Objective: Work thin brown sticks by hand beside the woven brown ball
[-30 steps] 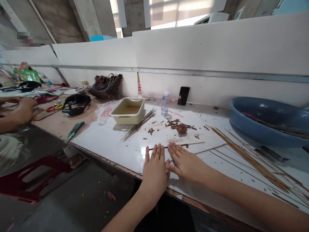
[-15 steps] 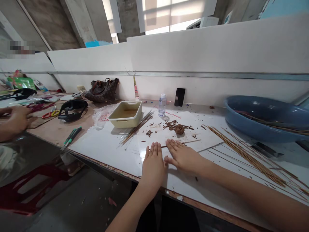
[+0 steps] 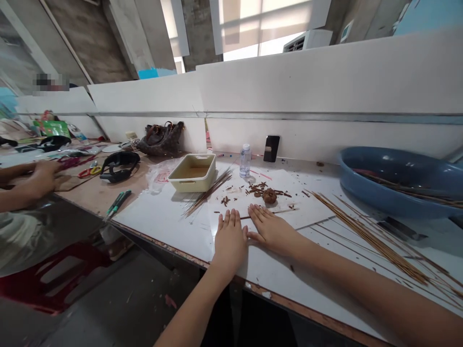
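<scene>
My left hand [image 3: 229, 236] and my right hand [image 3: 272, 228] lie flat, palms down, side by side on the white tabletop [image 3: 166, 217], fingers stretched out. A thin stick coated in brown paste [image 3: 269, 212] lies across the table just under and beyond my fingertips. A lump of brown paste [image 3: 269, 195] sits a short way past my right hand, with brown crumbs scattered round it.
A cream tray [image 3: 193, 172], a bundle of sticks [image 3: 208, 192], a small water bottle [image 3: 245, 160] and a phone [image 3: 271, 148] stand behind. Long bamboo sticks [image 3: 365, 231] and a blue basin [image 3: 398, 180] lie right. Another person's hand [image 3: 39, 176] works at far left.
Both my hands have slid slightly away from me over the stick, staying flat. The camera has shifted a little. The other person's hand at left moved slightly.
</scene>
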`<state>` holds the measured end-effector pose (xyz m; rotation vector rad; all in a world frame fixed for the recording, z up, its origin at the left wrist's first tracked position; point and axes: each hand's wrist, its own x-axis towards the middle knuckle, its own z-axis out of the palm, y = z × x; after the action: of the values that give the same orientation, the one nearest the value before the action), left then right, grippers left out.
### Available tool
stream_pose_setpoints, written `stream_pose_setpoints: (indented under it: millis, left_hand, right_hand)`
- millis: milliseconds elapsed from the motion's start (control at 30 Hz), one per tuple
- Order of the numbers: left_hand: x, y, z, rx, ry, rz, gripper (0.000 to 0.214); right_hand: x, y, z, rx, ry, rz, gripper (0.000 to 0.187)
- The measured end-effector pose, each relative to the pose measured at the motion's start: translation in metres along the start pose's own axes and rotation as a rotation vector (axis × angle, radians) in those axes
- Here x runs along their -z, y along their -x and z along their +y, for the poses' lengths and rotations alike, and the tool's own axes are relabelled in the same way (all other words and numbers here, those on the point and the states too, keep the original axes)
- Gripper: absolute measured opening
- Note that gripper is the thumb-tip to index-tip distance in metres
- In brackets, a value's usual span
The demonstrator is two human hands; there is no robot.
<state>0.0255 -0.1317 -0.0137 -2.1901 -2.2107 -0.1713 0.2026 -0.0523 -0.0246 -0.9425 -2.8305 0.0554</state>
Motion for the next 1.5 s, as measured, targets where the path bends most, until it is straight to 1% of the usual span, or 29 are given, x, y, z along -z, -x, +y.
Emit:
stream_pose_setpoints:
  millis: [100, 200, 267, 367, 433, 600, 667, 733, 800, 867, 967, 1067, 1133, 1200, 1267, 1333, 1433, 1500]
  left_hand:
    - [0.001, 0.010, 0.000, -0.044, -0.011, -0.035, 0.061]
    - [-0.003, 0.021, -0.002, -0.071, -0.007, -0.045, 0.064]
    - [-0.001, 0.016, -0.001, -0.050, 0.001, -0.043, 0.066]
    - [0.006, 0.001, 0.001, 0.013, 0.008, -0.038, 0.064]
    - [0.008, -0.001, 0.002, 0.020, 0.009, -0.034, 0.063]
    - [-0.004, 0.027, -0.002, -0.067, -0.005, -0.008, 0.063]
    - [-0.007, 0.027, -0.003, -0.064, -0.009, -0.006, 0.062]
    - [-0.004, 0.016, -0.002, -0.035, -0.007, -0.019, 0.063]
    - [0.001, 0.001, 0.001, 0.008, -0.008, -0.024, 0.065]
    - [0.005, -0.006, 0.004, 0.035, -0.011, -0.029, 0.065]
    - [0.003, 0.004, 0.004, -0.008, -0.010, -0.040, 0.064]
    - [-0.005, 0.019, -0.002, -0.058, 0.006, -0.011, 0.063]
    - [-0.006, 0.019, -0.005, -0.049, 0.009, 0.005, 0.064]
    - [-0.005, 0.012, -0.005, -0.027, 0.009, 0.003, 0.065]
    - [-0.004, 0.007, -0.005, -0.018, 0.012, 0.002, 0.065]
    - [-0.004, 0.010, -0.004, -0.031, 0.007, 0.015, 0.065]
    - [-0.008, 0.022, -0.005, -0.068, -0.009, 0.030, 0.064]
    - [-0.008, 0.023, -0.007, -0.080, -0.010, 0.023, 0.064]
  right_hand:
    - [-0.008, 0.008, -0.006, 0.003, 0.048, 0.031, 0.095]
    - [-0.010, 0.014, -0.009, 0.003, 0.056, 0.013, 0.095]
    - [-0.005, 0.009, -0.003, 0.014, 0.044, -0.016, 0.094]
    - [0.006, -0.002, 0.008, 0.038, 0.006, -0.028, 0.091]
    - [0.009, -0.002, 0.007, 0.037, 0.005, -0.024, 0.094]
    - [0.002, 0.015, -0.015, -0.042, 0.038, -0.075, 0.105]
    - [0.002, 0.015, -0.016, -0.044, 0.015, -0.106, 0.108]
    - [0.006, 0.010, -0.010, -0.043, -0.020, -0.106, 0.106]
    - [0.010, 0.005, -0.002, -0.040, -0.045, -0.078, 0.101]
    - [0.010, 0.004, 0.002, -0.036, -0.049, -0.062, 0.099]
    - [0.005, 0.013, 0.000, -0.038, -0.037, -0.086, 0.101]
    - [0.001, 0.019, -0.001, -0.020, -0.044, -0.094, 0.099]
    - [0.002, 0.015, 0.005, -0.009, -0.058, -0.082, 0.094]
    - [0.006, 0.010, 0.011, -0.004, -0.063, -0.077, 0.087]
    - [0.009, 0.007, 0.013, -0.004, -0.051, -0.090, 0.085]
    - [0.010, 0.011, 0.010, -0.010, -0.030, -0.107, 0.090]
    - [0.008, 0.020, 0.001, -0.033, -0.025, -0.117, 0.102]
    - [0.007, 0.020, 0.001, -0.037, -0.044, -0.118, 0.102]
